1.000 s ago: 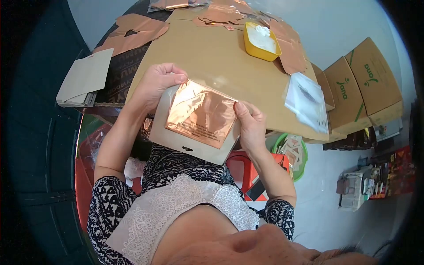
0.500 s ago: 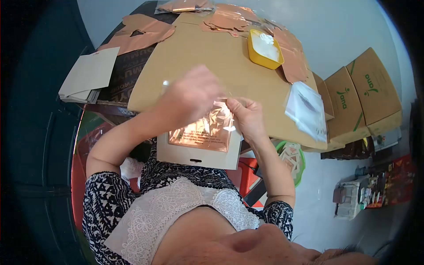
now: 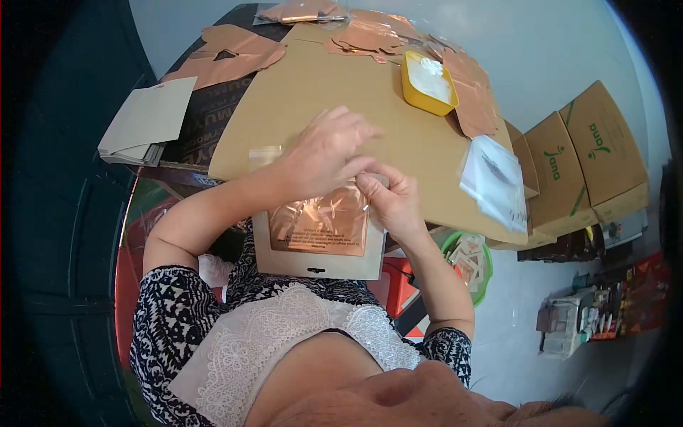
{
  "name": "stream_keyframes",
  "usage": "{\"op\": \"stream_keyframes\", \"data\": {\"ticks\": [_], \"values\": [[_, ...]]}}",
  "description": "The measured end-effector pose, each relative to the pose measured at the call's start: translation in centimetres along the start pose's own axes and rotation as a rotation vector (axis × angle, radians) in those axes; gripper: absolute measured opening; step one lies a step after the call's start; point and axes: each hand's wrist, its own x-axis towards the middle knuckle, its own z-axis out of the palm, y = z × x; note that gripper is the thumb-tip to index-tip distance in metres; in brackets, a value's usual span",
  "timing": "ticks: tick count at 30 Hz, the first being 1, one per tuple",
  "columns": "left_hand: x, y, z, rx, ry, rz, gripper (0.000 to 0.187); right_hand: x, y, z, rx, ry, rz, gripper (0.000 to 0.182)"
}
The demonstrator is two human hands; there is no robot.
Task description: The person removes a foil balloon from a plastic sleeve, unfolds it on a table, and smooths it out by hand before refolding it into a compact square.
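Copper foil sheet (image 3: 320, 224): lies flat on a pale backing card (image 3: 313, 265), held up between chest and table edge, slot of the card towards the body. Sits much as it did a second ago, only turned squarer and drawn a little closer in.

Biggest change: left hand (image 3: 324, 153) no longer at the sheet's upper left corner. Has swung across the top edge and now covers the upper right corner, meeting the right hand (image 3: 390, 199) there. Leaves the left side of the sheet unheld and lying loose on the card; puts both hands' work at one corner, which looks like picking at or peeling a thin clear layer there, though the film itself barely shows.

Left hand: wrist bent inward, forearm crossing over the card, outer fingers fanned apart and lifted, forefinger and thumb dipping towards the corner; cannot tell whether these two actually pinch anything. Right hand: comes up from below right, thumb on top, fingers curled under, clamped together on the corner of sheet and card.

Further out: a small clear scrap (image 3: 265, 152) on the brown cardboard sheet (image 3: 341, 92) just left of the left hand. Beyond, a yellow tray (image 3: 429, 83), copper offcuts (image 3: 228, 50), clear bags (image 3: 494, 178), a grey card stack (image 3: 146, 124).
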Motion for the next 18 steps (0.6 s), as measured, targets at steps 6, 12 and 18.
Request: {"op": "stream_keyframes", "data": {"ticks": [6, 12, 18], "values": [[-1.2, -1.9, -3.7, -0.354, 0.296, -0.474, 0.044, -1.1, -0.2, -2.3, -0.028, 0.299, -0.09, 0.02], [-4.6, -2.8, -4.9, -1.018, 0.053, -0.821, 0.042, -2.5, -0.2, -4.5, 0.04, 0.339, -0.162, 0.021], [-4.4, -1.4, -2.3, -1.219, 0.023, -0.848, 0.024, -3.1, -0.2, -3.9, -0.042, 0.345, -0.187, 0.022]]}}
